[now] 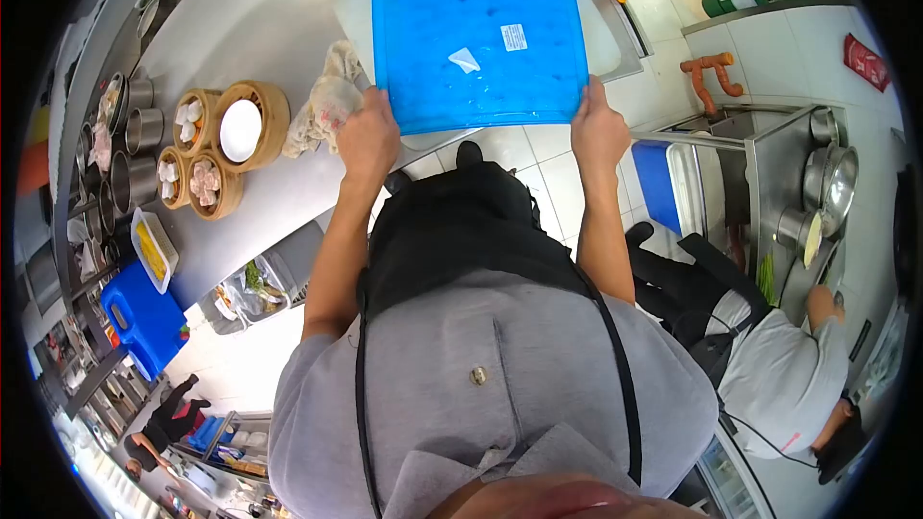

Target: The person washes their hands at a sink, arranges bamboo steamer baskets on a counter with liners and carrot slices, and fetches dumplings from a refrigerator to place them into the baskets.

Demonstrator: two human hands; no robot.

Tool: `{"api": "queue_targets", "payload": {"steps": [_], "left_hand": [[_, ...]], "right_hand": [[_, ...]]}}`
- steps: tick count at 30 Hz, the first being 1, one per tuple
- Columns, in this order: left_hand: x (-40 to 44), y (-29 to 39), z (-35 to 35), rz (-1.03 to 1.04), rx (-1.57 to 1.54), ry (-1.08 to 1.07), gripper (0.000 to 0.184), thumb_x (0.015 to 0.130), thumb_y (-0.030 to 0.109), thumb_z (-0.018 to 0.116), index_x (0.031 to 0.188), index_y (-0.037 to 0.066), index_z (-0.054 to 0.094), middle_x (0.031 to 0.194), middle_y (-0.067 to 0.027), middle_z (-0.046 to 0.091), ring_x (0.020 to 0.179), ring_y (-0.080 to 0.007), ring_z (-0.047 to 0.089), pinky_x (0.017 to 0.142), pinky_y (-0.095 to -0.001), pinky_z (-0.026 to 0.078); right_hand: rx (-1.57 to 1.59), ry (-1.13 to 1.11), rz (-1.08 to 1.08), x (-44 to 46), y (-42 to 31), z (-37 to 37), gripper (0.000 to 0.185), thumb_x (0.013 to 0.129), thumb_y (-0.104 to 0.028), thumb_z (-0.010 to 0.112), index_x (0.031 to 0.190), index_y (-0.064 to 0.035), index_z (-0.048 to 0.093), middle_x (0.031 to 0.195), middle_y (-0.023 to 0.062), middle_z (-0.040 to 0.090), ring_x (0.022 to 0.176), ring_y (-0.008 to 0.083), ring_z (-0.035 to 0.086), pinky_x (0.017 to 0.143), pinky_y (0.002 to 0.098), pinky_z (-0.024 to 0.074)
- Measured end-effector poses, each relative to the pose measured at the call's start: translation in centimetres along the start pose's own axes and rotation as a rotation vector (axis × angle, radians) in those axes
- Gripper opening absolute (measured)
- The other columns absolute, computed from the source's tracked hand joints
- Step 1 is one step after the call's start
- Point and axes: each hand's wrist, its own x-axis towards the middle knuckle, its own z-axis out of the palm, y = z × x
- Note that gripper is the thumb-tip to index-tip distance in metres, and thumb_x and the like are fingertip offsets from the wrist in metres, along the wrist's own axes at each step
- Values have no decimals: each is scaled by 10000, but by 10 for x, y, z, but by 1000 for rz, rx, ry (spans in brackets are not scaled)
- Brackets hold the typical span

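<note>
A flat, rectangular blue plastic tray (481, 86) with a raised rim and two white labels is held out in front of me. My left hand (369, 139) is closed on its near left corner, and my right hand (598, 130) grips the near right corner. Part of a white board (354, 14) shows beneath the tray. A crumpled, stained cloth (325, 101) lies on the steel counter beside my left hand. The fingers under the tray's edge are hidden.
Bamboo steamers (258, 159) holding food and a white dish stand on the steel counter (260, 29) to the left. A white basket (165, 259) and a blue jug (135, 322) are nearer. Another person (779, 375) works at the right.
</note>
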Motion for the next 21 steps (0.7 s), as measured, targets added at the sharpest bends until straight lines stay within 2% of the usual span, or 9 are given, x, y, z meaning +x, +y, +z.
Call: {"api": "queue_targets", "payload": {"steps": [3, 5, 6, 8, 11, 15, 18, 20, 21], "left_hand": [[-6, -9, 6, -34, -116, -53, 312, 1022, 295, 405, 986, 37, 577, 734, -273, 640, 725, -491, 625, 646, -558, 479], [-3, -20, 25, -67, -375, 44, 422, 1035, 347, 366, 992, 8, 614, 824, -283, 645, 828, -479, 616, 738, -529, 461], [1, -17, 23, -38, -380, 33, 422, 1035, 347, 366, 992, 8, 614, 824, -283, 645, 828, -479, 616, 738, -529, 461], [-2, -10, 17, -165, -466, -48, 550, 1035, 425, 329, 978, -23, 644, 891, -287, 641, 912, -460, 596, 813, -496, 435], [2, -7, 20, -212, -576, -12, 634, 1024, 487, 319, 965, -52, 647, 865, -289, 644, 894, -452, 597, 808, -494, 428], [14, -3, 24, -229, -551, -2, 659, 1017, 500, 317, 975, -71, 643, 904, -298, 638, 914, -458, 585, 818, -502, 432], [21, -9, 25, 55, -373, 123, 615, 1015, 443, 360, 957, -86, 668, 1002, -300, 649, 959, -467, 586, 856, -504, 428], [26, -14, 32, 103, -236, 173, 554, 1005, 411, 392, 972, -64, 675, 1104, -312, 612, 997, -467, 570, 880, -519, 425], [26, -16, 29, 96, -226, 144, 547, 997, 439, 414, 1001, -39, 680, 1199, -314, 574, 1027, -472, 563, 888, -510, 426]], "right_hand": [[41, -18, 69, -1, 16, 28, 233, 990, -287, 468, 1044, -90, 581, 727, 228, 657, 696, 410, 654, 586, 532, 485], [618, -47, 199, 2, 29, 48, 319, 1000, -367, 462, 944, -70, 566, 708, 209, 652, 675, 350, 659, 556, 452, 509], [618, -25, 221, 2, 27, 45, 319, 1000, -367, 462, 944, -70, 566, 708, 209, 652, 675, 350, 659, 556, 452, 509], [1164, -188, 419, -7, 15, 33, 457, 1000, -479, 433, 958, -53, 594, 657, 71, 577, 518, 202, 582, 503, 329, 506], [1497, -210, 326, -9, 6, 36, 498, 987, -501, 446, 940, -32, 606, 686, 72, 600, 591, 207, 613, 504, 300, 508], [1341, -279, 386, -3, 24, 44, 543, 980, -503, 460, 943, 6, 648, 731, 136, 632, 698, 205, 650, 524, 299, 521], [916, -198, 330, 3, 21, 37, 579, 980, -504, 444, 852, 7, 687, 809, 201, 671, 785, 250, 686, 616, 382, 547], [319, 180, 63, 17, 21, 55, 557, 987, -511, 406, 1076, -38, 687, 940, 189, 716, 875, 327, 699, 787, 523, 521], [346, 189, 97, 17, 19, 53, 598, 951, -588, 419, 1093, -81, 701, 984, 175, 717, 888, 347, 695, 849, 533, 523]]}}
